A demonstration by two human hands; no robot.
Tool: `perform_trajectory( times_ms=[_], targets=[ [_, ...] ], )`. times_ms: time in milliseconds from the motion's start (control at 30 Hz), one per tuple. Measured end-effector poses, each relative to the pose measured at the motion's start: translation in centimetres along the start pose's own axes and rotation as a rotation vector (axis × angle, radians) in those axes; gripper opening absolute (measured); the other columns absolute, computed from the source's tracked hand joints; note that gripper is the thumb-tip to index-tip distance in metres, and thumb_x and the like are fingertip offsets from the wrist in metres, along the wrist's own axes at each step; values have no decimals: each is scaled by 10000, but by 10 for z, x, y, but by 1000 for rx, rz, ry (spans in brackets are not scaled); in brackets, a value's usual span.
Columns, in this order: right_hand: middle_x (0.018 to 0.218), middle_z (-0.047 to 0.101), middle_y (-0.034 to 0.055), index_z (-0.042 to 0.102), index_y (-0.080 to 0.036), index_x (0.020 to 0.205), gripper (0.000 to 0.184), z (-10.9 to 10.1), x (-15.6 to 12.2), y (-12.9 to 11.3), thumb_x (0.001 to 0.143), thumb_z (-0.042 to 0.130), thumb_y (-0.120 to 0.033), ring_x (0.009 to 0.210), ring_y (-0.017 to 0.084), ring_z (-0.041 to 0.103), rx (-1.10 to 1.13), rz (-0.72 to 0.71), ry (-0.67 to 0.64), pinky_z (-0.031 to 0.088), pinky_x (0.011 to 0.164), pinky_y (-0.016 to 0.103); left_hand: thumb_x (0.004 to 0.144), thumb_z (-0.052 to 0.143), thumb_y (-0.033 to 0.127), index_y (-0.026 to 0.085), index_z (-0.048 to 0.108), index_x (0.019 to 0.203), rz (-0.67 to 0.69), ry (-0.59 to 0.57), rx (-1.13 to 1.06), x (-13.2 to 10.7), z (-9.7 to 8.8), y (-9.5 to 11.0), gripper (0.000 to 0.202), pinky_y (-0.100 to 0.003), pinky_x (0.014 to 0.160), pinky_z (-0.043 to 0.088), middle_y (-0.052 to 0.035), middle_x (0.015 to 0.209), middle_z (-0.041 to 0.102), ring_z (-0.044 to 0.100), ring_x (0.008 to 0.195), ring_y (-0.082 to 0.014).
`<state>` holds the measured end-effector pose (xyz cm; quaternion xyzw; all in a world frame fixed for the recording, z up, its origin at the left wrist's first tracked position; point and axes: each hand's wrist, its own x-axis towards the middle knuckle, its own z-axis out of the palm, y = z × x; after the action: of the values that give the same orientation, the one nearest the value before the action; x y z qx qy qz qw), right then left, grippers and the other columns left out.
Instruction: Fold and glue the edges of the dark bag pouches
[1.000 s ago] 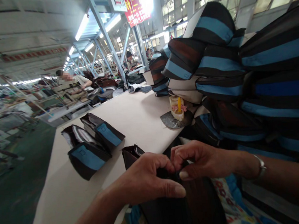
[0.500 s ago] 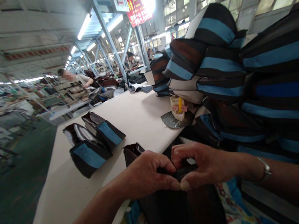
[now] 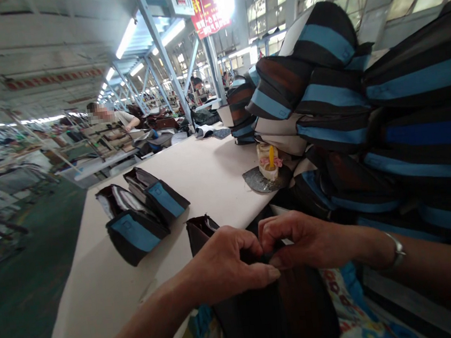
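A black and dark-brown bag (image 3: 273, 320) stands close in front of me at the table's near edge. My left hand (image 3: 230, 265) is closed at its upper edge, thumb stretched along the rim and index finger curled. From the right, my right hand (image 3: 307, 238) pinches the same edge, its fingertips meeting those of the left. Whatever small piece lies under the fingertips is hidden. Beyond my left hand, an open dark corner (image 3: 202, 230) sticks up; I cannot tell whether it belongs to this bag.
Two black bags with blue panels (image 3: 137, 232) stand open on the white table (image 3: 209, 165). A pot with a yellow handle (image 3: 268, 164) sits on a dark mat (image 3: 257, 181). Stacked bags (image 3: 332, 93) rise on the right. A co-worker (image 3: 126, 120) sits further back.
My left thumb has slid right, past the right thumb. My right fingers have closed in, and the gap between the hands has narrowed. The bag stays in about the same place.
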<state>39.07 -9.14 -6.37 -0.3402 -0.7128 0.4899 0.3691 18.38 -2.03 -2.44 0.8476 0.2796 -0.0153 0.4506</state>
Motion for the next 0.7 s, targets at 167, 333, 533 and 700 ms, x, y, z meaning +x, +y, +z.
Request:
perform_trajectory(
  times_ms=[167,333,533,700],
  targets=[
    [892,569,6,623,-128,910,116,1,0,0,885,674,-230,769,111,483,-66,35,-41,390,690,240,736,618,239,156,626,718,-27,9,29,-1,5,1,86,-215,487,266,65,607,455,378,571,-78],
    [912,558,18,606,-131,941,152,0,-3,1,914,644,-275,803,123,477,-111,34,-69,394,727,253,760,554,179,142,676,757,39,-3,-28,-3,3,-9,128,-218,504,280,55,600,478,378,564,-79],
    [878,578,21,612,-147,951,235,6,-8,-10,882,671,-364,772,135,487,-295,75,92,394,675,247,806,590,198,132,706,759,84,25,-14,-4,2,-7,141,-221,545,314,40,621,530,442,594,-89],
    [793,591,6,609,-160,838,61,17,-7,-7,794,636,-126,716,130,509,-511,-12,241,360,639,251,819,552,110,121,712,729,217,156,209,-8,7,1,184,-240,596,332,13,665,580,516,632,-97]
  ],
)
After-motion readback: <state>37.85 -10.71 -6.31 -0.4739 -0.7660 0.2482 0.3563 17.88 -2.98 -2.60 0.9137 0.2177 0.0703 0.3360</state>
